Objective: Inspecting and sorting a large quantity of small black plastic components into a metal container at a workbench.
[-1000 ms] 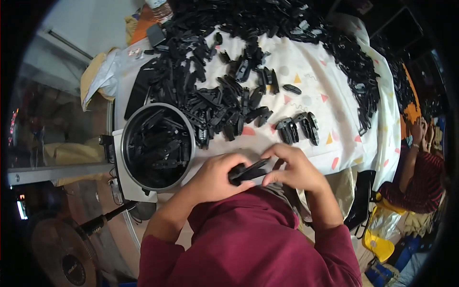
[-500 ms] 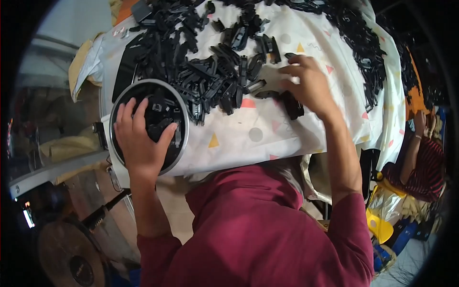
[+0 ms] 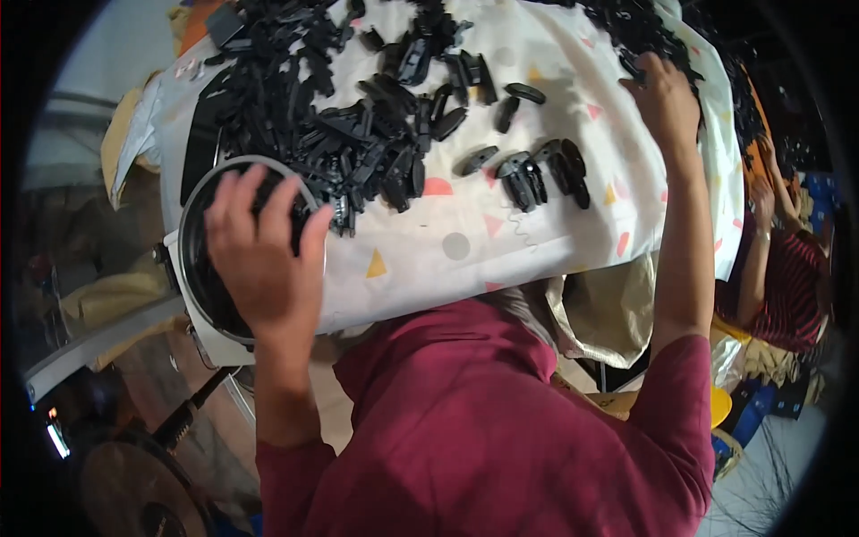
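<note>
My left hand (image 3: 264, 251) hovers over a round, silver-rimmed container (image 3: 188, 259) with a dark inside, its fingers spread. Most of the container's contents are hidden under the hand. At the far right of the table, my stretched-out right hand (image 3: 667, 103) reaches the edge of a long heap of small black plastic parts (image 3: 631, 25). Its thumb and forefinger look apart, and I see nothing held between them. Between the hands lie a short row of black plastic pieces (image 3: 522, 182) and a larger pile of similar parts (image 3: 358, 148).
A white cloth (image 3: 403, 277) with coloured shapes covers the table. An open pale sack (image 3: 608, 313) hangs at its near edge on the right. A round fan-like thing (image 3: 134, 479) stands lower left. Another person in a striped top (image 3: 787, 286) sits at the right.
My right hand has moved from the middle pieces to the far-right heap, uncovering the short row. My left hand has lifted somewhat from inside the container. The view has shifted slightly.
</note>
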Available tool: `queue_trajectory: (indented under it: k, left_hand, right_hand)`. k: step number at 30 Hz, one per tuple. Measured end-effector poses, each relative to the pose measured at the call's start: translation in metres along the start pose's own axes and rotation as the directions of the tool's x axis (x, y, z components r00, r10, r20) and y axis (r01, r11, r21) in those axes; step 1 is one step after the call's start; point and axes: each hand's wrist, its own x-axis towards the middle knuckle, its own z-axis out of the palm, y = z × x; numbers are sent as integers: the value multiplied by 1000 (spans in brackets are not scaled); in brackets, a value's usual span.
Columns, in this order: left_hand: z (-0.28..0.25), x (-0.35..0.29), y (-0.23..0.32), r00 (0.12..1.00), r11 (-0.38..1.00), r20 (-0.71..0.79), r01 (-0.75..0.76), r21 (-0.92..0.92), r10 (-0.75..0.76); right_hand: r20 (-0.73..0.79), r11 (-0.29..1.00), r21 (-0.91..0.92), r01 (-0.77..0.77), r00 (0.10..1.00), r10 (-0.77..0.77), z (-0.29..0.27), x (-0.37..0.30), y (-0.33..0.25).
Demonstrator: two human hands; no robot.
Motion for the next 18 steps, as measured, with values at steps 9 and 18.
queue_trajectory:
  k: [9, 18]
  left_hand:
    - [95, 81, 85, 940, 987, 303, -158, -20, 157]
    - [86, 40, 86, 920, 958, 281, -230, -173, 272]
  right_hand:
    - [125, 831, 464, 307, 906, -404, 16, -28, -112]
    - [-138, 718, 489, 496, 856, -498, 32, -1, -161]
